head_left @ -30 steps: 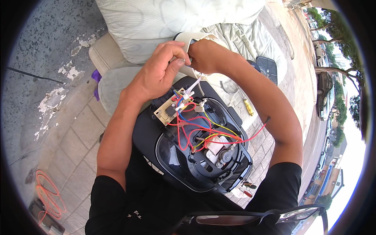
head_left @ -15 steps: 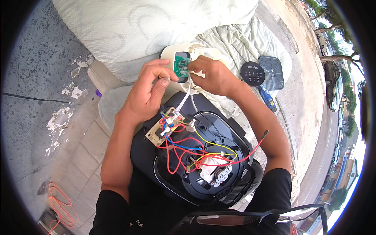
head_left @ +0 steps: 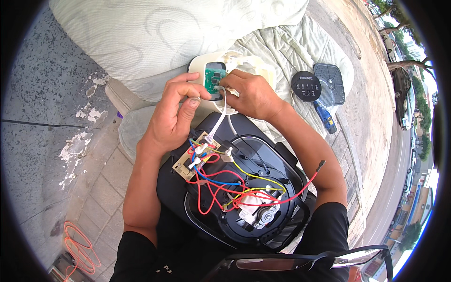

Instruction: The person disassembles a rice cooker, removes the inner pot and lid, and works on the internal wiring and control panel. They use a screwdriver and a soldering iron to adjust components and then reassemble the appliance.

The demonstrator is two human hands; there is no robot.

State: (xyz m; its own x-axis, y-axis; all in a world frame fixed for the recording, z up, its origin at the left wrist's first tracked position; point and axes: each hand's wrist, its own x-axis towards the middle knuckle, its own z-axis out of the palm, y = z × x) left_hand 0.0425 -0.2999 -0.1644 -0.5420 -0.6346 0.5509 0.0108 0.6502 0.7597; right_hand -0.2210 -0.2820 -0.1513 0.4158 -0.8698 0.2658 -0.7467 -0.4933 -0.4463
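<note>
My right hand [head_left: 253, 95] pinches the end of a white ribbon cable [head_left: 217, 126] at the lower right edge of a green circuit board [head_left: 213, 77]. That board sits in the opening of a white plastic housing [head_left: 199, 63]. My left hand [head_left: 176, 105] is at the housing's left side, its fingers curled, one fingertip at the board's lower left; whatever lies between thumb and finger is too small to tell. The cable runs down to a tan circuit board [head_left: 185, 165] on a black appliance body [head_left: 225, 123] in my lap. Red, blue and yellow wires loop over its exposed motor [head_left: 267, 215].
Right of the housing, a round black control panel [head_left: 306, 86], a dark perforated tray [head_left: 334, 77] and a blue tool [head_left: 325, 118] lie on a pale quilted cover [head_left: 286, 47]. An orange cord [head_left: 80, 249] coils on the paving at lower left. One red wire end [head_left: 321, 164] sticks up near my right forearm.
My right hand has shifted slightly left and down, bringing the ribbon cable's end to the green board's edge. My left hand stays nearly in place. The view has shifted a little.
</note>
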